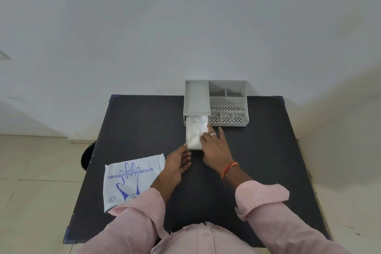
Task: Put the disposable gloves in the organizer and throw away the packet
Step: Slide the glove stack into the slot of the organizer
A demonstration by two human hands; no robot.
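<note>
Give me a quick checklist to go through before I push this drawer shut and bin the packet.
1. Gloves inside the drawer: ok.
2. No glove plastic over the drawer rim: cannot tell, right hand covers that edge.
3. Right hand's fingers out of the drawer: not ok, fingertips rest on the gloves.
4. Left hand at the drawer front: ok.
5. Packet empty: cannot tell.
6. Packet within reach on the table: ok, beside the left forearm.

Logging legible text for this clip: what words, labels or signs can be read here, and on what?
"EMBOSSED" – small print on the white packet, above the main line.
"DISPOSABLE POLYETHYLENE GLOVES" – blue print across the same packet.
"L" – in a circle at the packet's lower left.
Tiny print at the drawn glove's cuff: too small to read.
Organizer: no text visible.
</note>
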